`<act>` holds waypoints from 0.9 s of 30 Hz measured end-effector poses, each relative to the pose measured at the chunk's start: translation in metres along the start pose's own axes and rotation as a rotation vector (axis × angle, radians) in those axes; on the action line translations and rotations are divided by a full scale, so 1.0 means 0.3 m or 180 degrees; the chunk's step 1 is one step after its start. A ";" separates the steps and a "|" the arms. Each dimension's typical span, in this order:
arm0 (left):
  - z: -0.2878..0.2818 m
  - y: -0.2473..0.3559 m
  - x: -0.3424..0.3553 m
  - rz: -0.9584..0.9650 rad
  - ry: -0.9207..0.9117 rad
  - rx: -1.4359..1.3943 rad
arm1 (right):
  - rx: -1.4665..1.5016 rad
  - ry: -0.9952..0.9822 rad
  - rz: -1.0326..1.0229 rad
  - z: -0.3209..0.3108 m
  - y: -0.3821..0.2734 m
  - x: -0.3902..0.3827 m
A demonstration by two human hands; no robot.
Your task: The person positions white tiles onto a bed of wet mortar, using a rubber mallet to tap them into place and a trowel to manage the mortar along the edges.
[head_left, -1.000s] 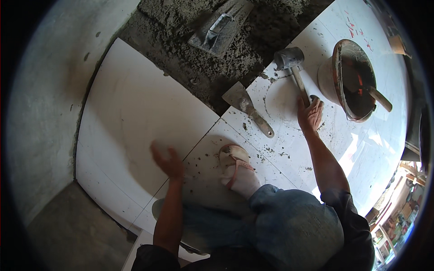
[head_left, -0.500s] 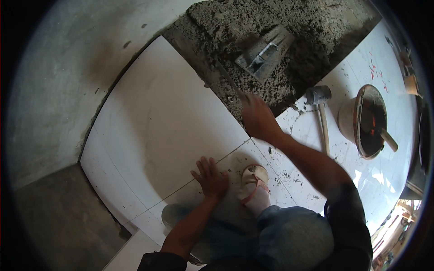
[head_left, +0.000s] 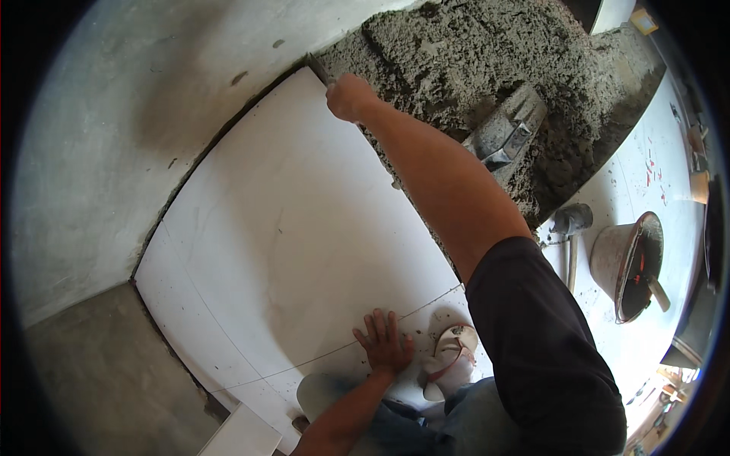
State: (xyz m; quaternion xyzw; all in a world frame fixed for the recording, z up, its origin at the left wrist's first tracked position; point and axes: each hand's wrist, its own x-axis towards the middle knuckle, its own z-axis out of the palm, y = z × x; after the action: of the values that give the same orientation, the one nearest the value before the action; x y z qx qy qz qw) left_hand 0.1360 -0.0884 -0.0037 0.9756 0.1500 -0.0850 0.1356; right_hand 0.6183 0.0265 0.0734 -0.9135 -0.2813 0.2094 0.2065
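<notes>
My right hand [head_left: 351, 97] is stretched far forward and closed round the handle of a trowel [head_left: 319, 71]. Its thin grey blade lies along the far edge of a large white floor tile [head_left: 258, 205], close to the corner by the wall. Wet grey mortar [head_left: 456, 53] spreads just beyond that edge. My left hand [head_left: 386, 346] rests flat on the tile's near part, fingers spread, close to the joint line. A plastering float [head_left: 506, 133] lies on the mortar, partly behind my right forearm.
A rubber mallet [head_left: 572, 220] lies on the laid tiles at right, beside a dirty bucket [head_left: 608, 258] with a wooden handle [head_left: 658, 294] sticking out. A bare wall [head_left: 99, 175] borders the tile at left. My sandalled foot [head_left: 455, 357] stands near my left hand.
My right hand with the trowel has moved forward and left along the tile's edge to the wall corner. My left hand stays flat on the tile. The whole view has shifted.
</notes>
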 end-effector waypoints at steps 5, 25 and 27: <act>-0.011 -0.014 0.008 -0.0038 -0.0074 -0.0120 | 0.0149 0.0531 -0.0381 0.124 0.063 -0.095; -0.019 0.017 0.017 0.0002 0.0011 0.0065 | 0.1375 -0.0226 0.1296 0.237 0.318 -1.392; -0.017 0.001 0.017 0.0019 0.0052 0.0112 | 0.1201 -0.0346 0.1120 0.244 0.382 -1.365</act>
State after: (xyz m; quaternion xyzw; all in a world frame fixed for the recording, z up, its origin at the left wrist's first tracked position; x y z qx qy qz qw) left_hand 0.1414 -0.0858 0.0001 0.9790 0.1467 -0.0793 0.1175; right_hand 0.3221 -0.2869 0.0653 -0.8811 -0.0848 0.3396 0.3182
